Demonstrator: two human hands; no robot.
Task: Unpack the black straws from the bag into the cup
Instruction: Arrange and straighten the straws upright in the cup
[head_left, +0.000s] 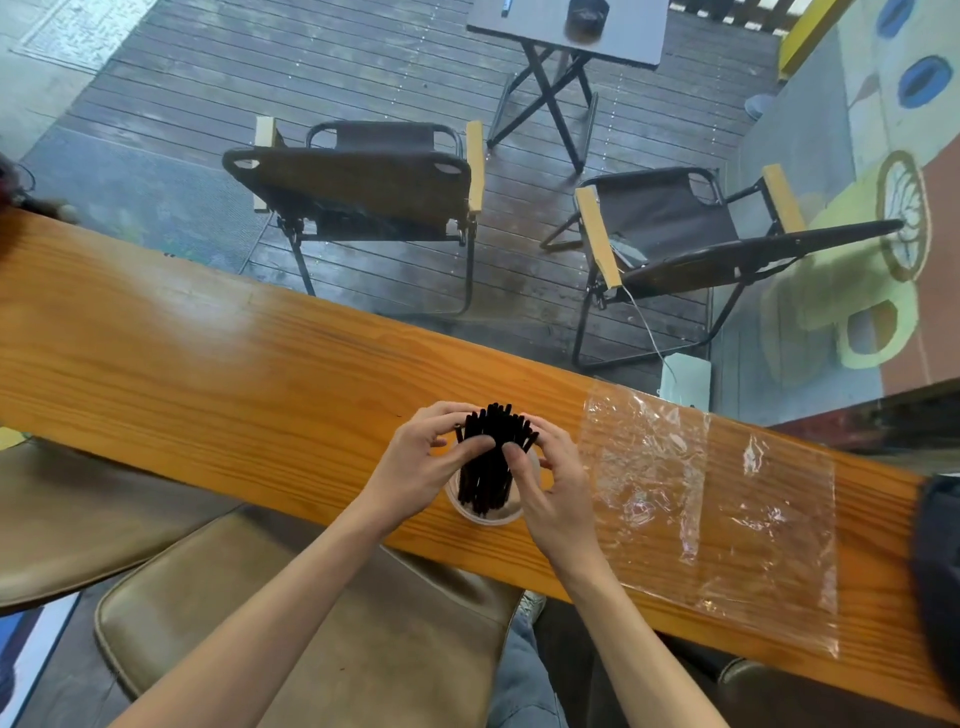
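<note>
Both hands, left hand (415, 470) and right hand (558, 486), pinch my bundle of thin black plastic straws (491, 457), standing in the clear round plastic cup (485, 512). Right of that cup lies the emptied transparent plastic bag (711, 499). Risk, I judge: releasing unevenly could splay the straws and tip the light cup.

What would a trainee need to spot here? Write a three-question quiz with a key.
1. True or false: the black straws stand in the cup.
2. The plastic bag lies: A) flat on the wooden counter, right of the cup; B) inside the cup; C) on a chair.
3. What does each hand grip?

Key:
1. True.
2. A.
3. The left hand and right hand both grip the straw bundle.
</note>
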